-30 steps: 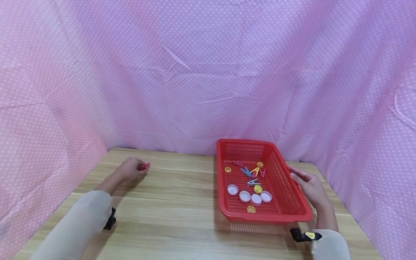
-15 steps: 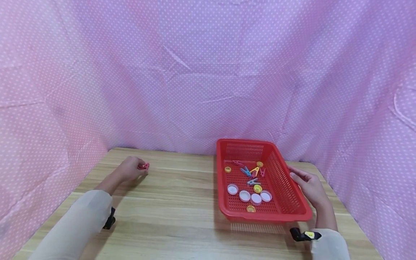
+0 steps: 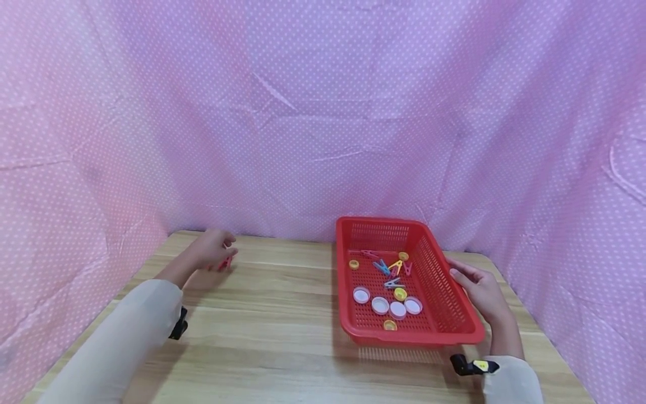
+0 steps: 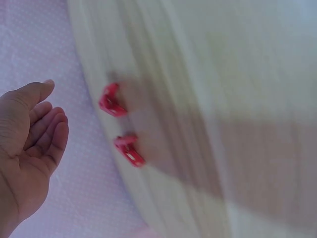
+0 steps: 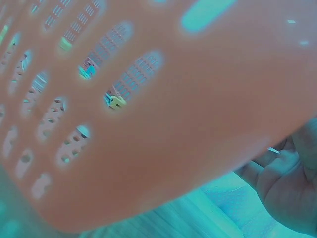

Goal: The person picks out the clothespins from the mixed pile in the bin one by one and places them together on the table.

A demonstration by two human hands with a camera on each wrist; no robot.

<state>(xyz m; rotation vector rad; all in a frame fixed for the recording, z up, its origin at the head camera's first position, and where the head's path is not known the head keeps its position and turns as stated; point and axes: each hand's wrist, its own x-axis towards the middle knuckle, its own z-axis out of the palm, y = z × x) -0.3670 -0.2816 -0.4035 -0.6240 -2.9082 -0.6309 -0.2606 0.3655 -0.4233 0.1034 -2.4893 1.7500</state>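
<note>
My left hand (image 3: 209, 249) hovers over the far left of the table with its fingers loosely spread, holding nothing. Just below its fingers is a red clothespin (image 3: 225, 264). The left wrist view shows two such pieces on the wood near the table's edge, one red clothespin (image 4: 113, 100) and another red clothespin (image 4: 130, 149), apart from the hand. At the right, my right hand (image 3: 483, 293) grips the side rim of a red plastic basket (image 3: 345, 308), thumb over the rim. The right wrist view shows the basket's slotted wall (image 5: 163, 139), with the fingers partly hidden.
Inside the basket lie several clothespins, including a blue one (image 3: 382, 266), a yellow one (image 3: 396, 266) and a grey one (image 3: 393, 283). White round caps (image 3: 380, 305) and yellow caps (image 3: 400, 293) lie around them. A pink dotted cloth (image 3: 303, 140) hangs behind the wooden table (image 3: 272, 314).
My left hand has let go of the red clothespin and lifted slightly away, its fingers spreading. The right hand and the basket have stayed in place.
</note>
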